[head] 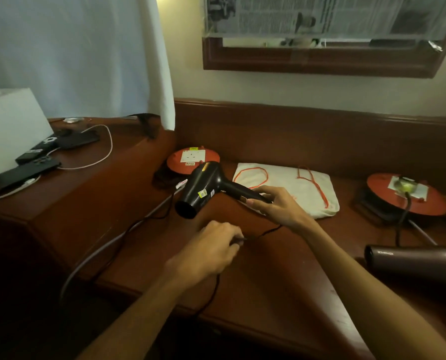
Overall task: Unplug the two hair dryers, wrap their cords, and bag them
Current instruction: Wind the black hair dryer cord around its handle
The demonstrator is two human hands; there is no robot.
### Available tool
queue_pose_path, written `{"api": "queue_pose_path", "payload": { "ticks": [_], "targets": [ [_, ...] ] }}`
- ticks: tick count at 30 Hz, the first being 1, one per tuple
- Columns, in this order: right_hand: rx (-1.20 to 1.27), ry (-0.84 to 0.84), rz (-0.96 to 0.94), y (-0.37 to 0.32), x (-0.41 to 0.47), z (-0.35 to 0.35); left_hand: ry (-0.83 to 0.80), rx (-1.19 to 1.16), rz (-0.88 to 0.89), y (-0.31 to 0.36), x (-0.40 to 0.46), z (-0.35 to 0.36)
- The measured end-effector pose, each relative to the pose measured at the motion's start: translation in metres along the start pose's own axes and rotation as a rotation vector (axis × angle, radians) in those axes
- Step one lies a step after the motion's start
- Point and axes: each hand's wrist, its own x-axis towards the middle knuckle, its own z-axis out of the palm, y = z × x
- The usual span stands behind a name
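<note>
My right hand grips the handle of a black hair dryer held above the wooden desk, nozzle pointing down-left. Its thin black cord runs from the handle to my left hand, which pinches it just above the desk, then drops over the front edge. A second, brown hair dryer lies at the right; its cord goes up to a plug in the right red cable reel. The socket of the left red cable reel holds no plug. A cream cloth bag with orange handles lies flat behind my hands.
A raised side table at the left carries phones, remotes, a white cable and a white box. A grey cable trails across the desk's left part and over its edge. A curtain hangs at the back left, and a framed mirror above the back wall.
</note>
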Motion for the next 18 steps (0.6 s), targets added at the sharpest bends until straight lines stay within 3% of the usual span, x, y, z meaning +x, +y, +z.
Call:
{"api": "queue_pose_path", "payload": {
  "ticks": [4, 7, 14, 18],
  "targets": [
    [-0.016, -0.006, -0.039, 0.008, -0.004, -0.002, 0.101, 0.528, 0.048, 0.024, 0.006, -0.024],
    [-0.023, -0.05, -0.03, 0.009, -0.009, -0.01, 0.046, 0.679, 0.103, 0.02, 0.023, -0.057],
    [0.181, -0.242, 0.042, 0.006, -0.033, -0.026, -0.239, 0.336, 0.148, -0.002, 0.084, -0.092],
    [0.052, -0.284, 0.089, 0.02, -0.036, -0.029, -0.398, 0.06, 0.099, -0.017, 0.09, -0.061]
  ]
}}
